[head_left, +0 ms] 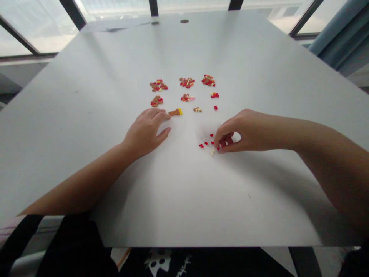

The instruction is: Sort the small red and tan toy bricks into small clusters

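Note:
My left hand [148,130] rests on the white table [178,192], fingers stretched and thumb apart, nothing in its grasp. Its fingertips lie beside a small assembled block of brown bricks [174,112] with a yellow end. Over on the right, my right hand [233,132] pinches a tiny red brick [218,149] between thumb and finger, just above the tabletop. Around those fingertips lie several loose red bricks [206,143] and a few cream bricks [212,152]. The right hand's inner fingers are partly hidden.
Several piles of tiny bricks lie farther back: a brown-red pile [158,85], a mixed pile [186,82] and a red-orange pile [208,80]. Nearer are a brown-cream cluster [197,109] and a small red cluster [215,108]. A blue curtain [340,38] hangs at right.

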Demonstrator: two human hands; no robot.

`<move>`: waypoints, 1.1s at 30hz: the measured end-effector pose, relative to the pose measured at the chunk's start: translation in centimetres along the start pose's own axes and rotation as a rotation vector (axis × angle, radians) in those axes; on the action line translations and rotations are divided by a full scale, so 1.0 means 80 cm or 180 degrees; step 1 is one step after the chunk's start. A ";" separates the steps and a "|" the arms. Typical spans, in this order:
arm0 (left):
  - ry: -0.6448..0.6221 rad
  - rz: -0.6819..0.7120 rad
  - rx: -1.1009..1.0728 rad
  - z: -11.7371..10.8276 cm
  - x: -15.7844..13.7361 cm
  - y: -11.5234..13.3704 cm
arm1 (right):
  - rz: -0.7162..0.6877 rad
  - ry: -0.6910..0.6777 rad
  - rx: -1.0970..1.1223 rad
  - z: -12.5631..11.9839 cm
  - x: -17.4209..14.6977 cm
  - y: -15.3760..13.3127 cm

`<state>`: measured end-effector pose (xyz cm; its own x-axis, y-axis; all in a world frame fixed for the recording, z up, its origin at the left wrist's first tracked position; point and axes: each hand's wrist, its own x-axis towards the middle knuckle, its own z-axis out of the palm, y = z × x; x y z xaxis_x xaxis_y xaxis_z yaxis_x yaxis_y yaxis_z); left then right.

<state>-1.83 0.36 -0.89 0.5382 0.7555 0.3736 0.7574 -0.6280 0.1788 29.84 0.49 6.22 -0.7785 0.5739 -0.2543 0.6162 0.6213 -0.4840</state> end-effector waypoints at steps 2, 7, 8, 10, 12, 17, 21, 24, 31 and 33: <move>0.0004 -0.0008 -0.0014 0.000 0.000 0.000 | 0.0022 -0.0006 -0.0100 0.002 0.001 -0.002; -0.0003 -0.0040 -0.0098 0.000 0.001 0.000 | -0.0033 -0.0065 -0.0261 0.005 0.005 -0.006; -0.0007 -0.0046 -0.0096 0.000 0.001 0.000 | -0.0052 -0.0033 -0.0271 0.004 0.004 -0.006; -0.0020 -0.0051 -0.0078 0.000 0.000 -0.001 | -0.0065 0.0137 -0.0286 0.001 0.002 -0.004; -0.0040 -0.0060 -0.0066 -0.001 -0.001 -0.001 | -0.0022 0.0404 -0.0324 -0.004 -0.002 0.001; -0.0057 -0.0069 -0.0079 -0.002 -0.002 0.000 | 0.0144 0.0554 -0.0335 -0.012 -0.010 0.014; -0.0064 -0.0112 -0.0120 -0.002 -0.002 0.001 | 0.0189 0.0333 -0.0161 -0.008 -0.009 0.013; -0.0075 -0.0133 -0.0119 -0.002 -0.001 0.001 | 0.0117 0.0210 -0.0098 -0.006 -0.008 0.012; -0.0068 -0.0136 -0.0113 -0.002 -0.001 0.002 | 0.0132 0.0103 -0.0065 -0.002 -0.004 0.018; -0.0065 -0.0127 -0.0103 -0.002 -0.001 0.001 | 0.0104 0.0070 -0.0083 -0.001 -0.002 0.016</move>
<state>-1.85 0.20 -0.77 0.5155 0.7836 0.3469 0.7663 -0.6027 0.2227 30.79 1.26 5.71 -0.7552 0.6055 -0.2511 0.6444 0.6156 -0.4537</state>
